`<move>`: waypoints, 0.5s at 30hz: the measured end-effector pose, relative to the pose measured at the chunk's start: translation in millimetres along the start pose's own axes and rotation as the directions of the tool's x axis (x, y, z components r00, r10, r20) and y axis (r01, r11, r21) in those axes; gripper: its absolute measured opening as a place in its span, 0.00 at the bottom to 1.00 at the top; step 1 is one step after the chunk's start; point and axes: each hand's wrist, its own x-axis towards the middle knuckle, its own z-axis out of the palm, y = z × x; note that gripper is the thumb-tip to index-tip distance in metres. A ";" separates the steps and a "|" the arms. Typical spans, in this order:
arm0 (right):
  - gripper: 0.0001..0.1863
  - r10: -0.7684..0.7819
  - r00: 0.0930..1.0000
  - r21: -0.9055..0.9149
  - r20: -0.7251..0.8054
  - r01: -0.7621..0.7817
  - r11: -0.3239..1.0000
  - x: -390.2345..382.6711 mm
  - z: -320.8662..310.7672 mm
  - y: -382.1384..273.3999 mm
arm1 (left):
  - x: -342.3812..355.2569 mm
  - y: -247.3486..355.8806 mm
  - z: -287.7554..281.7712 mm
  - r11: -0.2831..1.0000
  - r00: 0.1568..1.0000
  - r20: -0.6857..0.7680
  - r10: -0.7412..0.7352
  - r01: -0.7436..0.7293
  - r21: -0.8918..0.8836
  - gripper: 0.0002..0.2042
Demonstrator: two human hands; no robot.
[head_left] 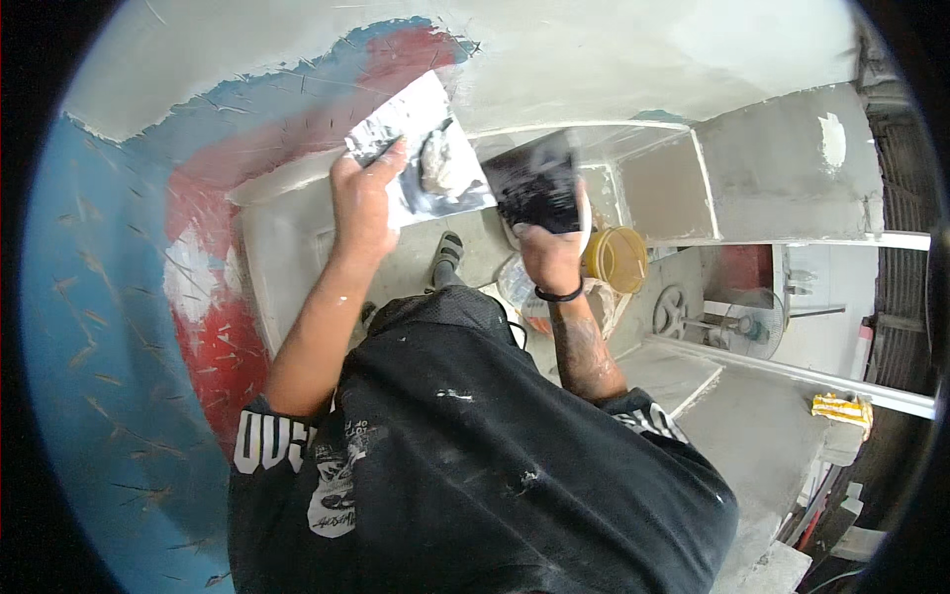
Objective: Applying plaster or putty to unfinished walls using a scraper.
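My left hand grips the corner of a flat plate, mostly white and smeared, with a lump of off-white paste on it. My right hand, a dark band on its wrist, holds a dark, flat blade with pale smears on it, just right of the plate. The blade's left edge is at the plate's right side; I cannot tell whether they touch. Both hands are raised in front of my body, and my forearms have white flecks.
A blue and red scraped wall is at the left, partly plastered. Behind my right hand are a yellow bucket and another container. A standing fan is beyond a low plastered ledge, where a yellow package lies. My sandalled foot is on the floor.
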 end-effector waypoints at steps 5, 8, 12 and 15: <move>0.38 -0.111 0.989 -0.001 0.097 0.111 0.994 -8.9 10.1 -18.4 | -1.1 -10.9 -9.2 0.996 0.998 0.031 -0.061 0.059 0.061 0.12; 0.41 -0.345 0.850 -0.391 0.399 0.498 0.774 -11.1 29.8 -23.4 | -0.2 -12.7 -2.0 0.987 0.999 0.033 -0.030 0.024 0.159 0.13; 0.41 -0.183 0.879 -0.452 0.439 0.393 0.801 -8.8 8.3 8.9 | 1.7 1.1 -0.3 0.991 0.992 0.018 -0.124 0.124 -0.047 0.11; 0.37 0.011 0.985 -0.660 0.170 0.106 0.743 -3.9 -51.9 36.6 | 7.2 -0.4 3.0 0.971 0.976 0.116 -0.183 0.198 -0.132 0.11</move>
